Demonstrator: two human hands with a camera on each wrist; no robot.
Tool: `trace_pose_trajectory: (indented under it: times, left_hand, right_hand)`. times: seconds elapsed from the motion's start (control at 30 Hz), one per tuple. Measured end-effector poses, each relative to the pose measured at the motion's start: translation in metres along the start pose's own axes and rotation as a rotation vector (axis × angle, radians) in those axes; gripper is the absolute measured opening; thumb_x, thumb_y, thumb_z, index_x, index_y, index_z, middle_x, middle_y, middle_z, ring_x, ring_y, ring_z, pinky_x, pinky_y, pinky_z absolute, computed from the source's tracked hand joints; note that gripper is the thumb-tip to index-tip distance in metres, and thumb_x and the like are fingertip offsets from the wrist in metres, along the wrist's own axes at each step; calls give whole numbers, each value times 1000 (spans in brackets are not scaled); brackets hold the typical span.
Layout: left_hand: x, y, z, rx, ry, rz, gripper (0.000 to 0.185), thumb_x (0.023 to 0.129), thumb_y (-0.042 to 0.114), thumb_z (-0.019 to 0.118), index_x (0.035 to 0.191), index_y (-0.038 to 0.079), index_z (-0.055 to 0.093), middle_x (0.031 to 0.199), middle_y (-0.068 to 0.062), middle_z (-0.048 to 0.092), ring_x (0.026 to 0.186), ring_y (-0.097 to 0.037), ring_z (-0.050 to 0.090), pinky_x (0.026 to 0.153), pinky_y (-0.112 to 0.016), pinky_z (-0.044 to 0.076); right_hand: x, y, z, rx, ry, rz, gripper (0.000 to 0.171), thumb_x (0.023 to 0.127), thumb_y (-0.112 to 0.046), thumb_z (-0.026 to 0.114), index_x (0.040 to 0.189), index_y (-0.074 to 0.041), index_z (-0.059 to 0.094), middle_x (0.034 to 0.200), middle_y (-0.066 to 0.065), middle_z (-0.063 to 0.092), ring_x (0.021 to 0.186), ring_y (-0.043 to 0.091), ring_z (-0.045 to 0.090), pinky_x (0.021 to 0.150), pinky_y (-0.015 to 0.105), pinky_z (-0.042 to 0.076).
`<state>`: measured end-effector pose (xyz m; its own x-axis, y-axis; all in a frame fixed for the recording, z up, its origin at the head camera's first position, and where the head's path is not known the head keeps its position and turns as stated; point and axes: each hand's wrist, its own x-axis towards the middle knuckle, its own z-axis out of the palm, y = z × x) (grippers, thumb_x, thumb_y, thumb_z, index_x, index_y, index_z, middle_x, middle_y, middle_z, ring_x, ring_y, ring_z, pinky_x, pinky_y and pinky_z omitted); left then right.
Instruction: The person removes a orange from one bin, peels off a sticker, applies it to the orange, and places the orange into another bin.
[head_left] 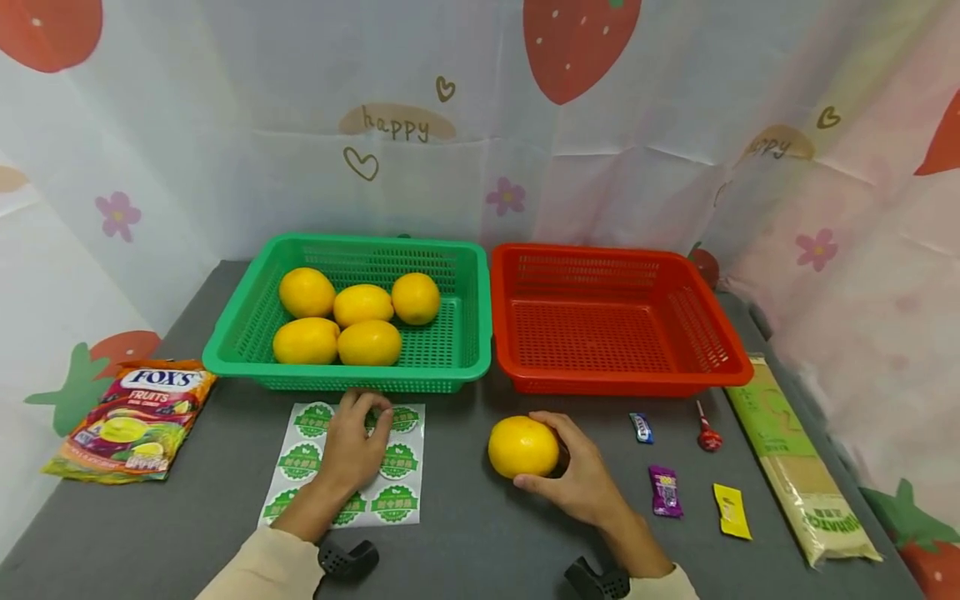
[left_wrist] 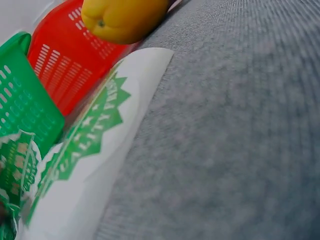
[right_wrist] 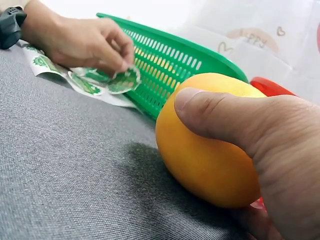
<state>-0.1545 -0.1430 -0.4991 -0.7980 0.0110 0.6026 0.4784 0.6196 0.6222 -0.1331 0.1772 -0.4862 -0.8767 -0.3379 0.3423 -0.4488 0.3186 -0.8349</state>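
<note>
The right grip [right_wrist: 285,140] partly hides the held yellow fruit [right_wrist: 202,162].

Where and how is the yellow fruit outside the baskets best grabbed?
I'd cup the yellow fruit around its middle from the right, where the right hand holds it. It is plump and rounded with no handle, so gripping opposite sides likely steadies it best.

Pale curtains [head_left: 285,192] wrap the back and both sides here, red strawberries [head_left: 581,50], pink flowers [head_left: 117,216] and "happy" lettering [head_left: 396,123] across them, soft light on the grey tabletop [head_left: 457,533]!
</note>
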Motion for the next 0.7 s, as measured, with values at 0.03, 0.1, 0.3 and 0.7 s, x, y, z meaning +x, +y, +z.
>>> trace_pose_trajectory:
  times: [0.03,0.1,0.3,0.7]
  left_hand:
    - [1,0,-1,-8,35,50,10,85,-4,66,88,5,62,94,-10,54,81,-28,53,69,-42,42]
    - [3,1,-4,-17,77,135,10,84,-4,66,87,5,63,91,-9,56,82,-27,53,69,-40,42]
    - [11,25,-16,-154,36,220,14,84,-6,67,90,6,67,85,-1,62,80,-18,54,68,-34,44]
    - [30,108,8,-466,-246,-47,7,87,-6,67,89,0,70,73,-5,61,69,-21,49,72,-40,42]
  right_hand:
    - [0,0,0,0,0,-3,76,69,-19,90,132,-4,52,124,-3,54,106,20,55,92,37,47]
    - [1,-1,2,6,0,-3,76,68,-18,90,132,-4,52,124,-3,54,106,20,55,92,37,47]
    - [1,-10,5,29,-18,6,78,66,-8,90,134,-6,52,123,0,55,105,21,55,90,35,48]
    - [3,-41,1,23,-19,-16,77,65,2,88,132,1,51,122,13,56,105,23,56,90,34,48]
